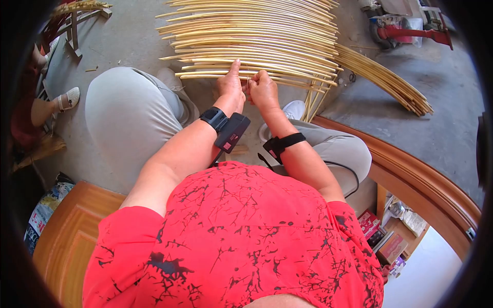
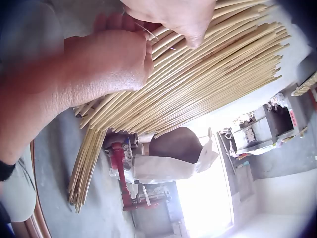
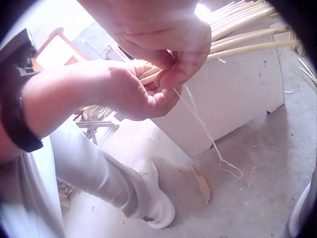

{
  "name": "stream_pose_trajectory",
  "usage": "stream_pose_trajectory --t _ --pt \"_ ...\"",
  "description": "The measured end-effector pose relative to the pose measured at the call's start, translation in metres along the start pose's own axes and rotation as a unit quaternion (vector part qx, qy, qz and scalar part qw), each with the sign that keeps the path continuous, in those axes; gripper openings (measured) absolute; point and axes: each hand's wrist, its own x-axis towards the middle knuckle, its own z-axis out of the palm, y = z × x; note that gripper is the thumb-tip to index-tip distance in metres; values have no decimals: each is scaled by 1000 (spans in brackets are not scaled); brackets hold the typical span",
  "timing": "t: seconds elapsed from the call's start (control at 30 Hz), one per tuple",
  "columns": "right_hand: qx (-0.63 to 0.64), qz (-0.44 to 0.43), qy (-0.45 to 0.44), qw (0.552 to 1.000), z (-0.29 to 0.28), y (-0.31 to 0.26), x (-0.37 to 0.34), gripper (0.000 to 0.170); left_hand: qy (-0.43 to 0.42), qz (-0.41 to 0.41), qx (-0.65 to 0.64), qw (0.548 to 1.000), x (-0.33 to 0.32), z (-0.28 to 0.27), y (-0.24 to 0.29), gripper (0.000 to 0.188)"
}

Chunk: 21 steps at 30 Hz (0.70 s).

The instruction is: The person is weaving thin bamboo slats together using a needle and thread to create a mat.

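Long pale-yellow sticks lie side by side as a mat (image 1: 251, 38). At its near edge, the left hand (image 1: 231, 88) grips a stick, its thumb laid across the sticks. Close beside it, the right hand (image 1: 263, 92) has curled fingers pinching a thin thread. In the right wrist view the thread (image 3: 205, 130) hangs in a loop below the two hands, and the right hand (image 3: 171, 42) covers part of the left fingers (image 3: 161, 101). The left wrist view shows a thread end (image 2: 162, 42) between the right hand (image 2: 111, 62) and the left hand (image 2: 173, 17).
A loose bundle of sticks (image 1: 387, 79) lies right of the mat. A red metal tool (image 1: 416, 35) stands at the upper right. Another person's foot (image 1: 69, 99) is at the left. Wooden frame (image 1: 411, 167) borders the right side; a brown scrap (image 3: 202, 184) lies on the floor.
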Motion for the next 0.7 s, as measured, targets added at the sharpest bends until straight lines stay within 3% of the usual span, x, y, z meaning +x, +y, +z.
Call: stream_pose_trajectory --t 0.13,0.27,0.37,0.43,0.53,0.7 --pt "-12 -60 58 996 6 4 -1 8 16 -1 0 1000 -6 3 3 36" --pt "25 -16 15 999 2 3 0 6 14 18 -2 1000 2 0 -2 35" --pt "-5 -75 58 995 7 10 3 5 9 16 8 1000 8 -4 -7 35" --pt "33 13 9 999 1 -3 2 4 15 8 16 1000 8 -5 -5 35" --pt "61 59 -19 996 -7 -18 -1 5 12 1 20 1000 5 -5 -6 35" --pt "47 69 -64 994 -15 -20 3 7 -6 -4 -2 1000 4 -6 -7 37"
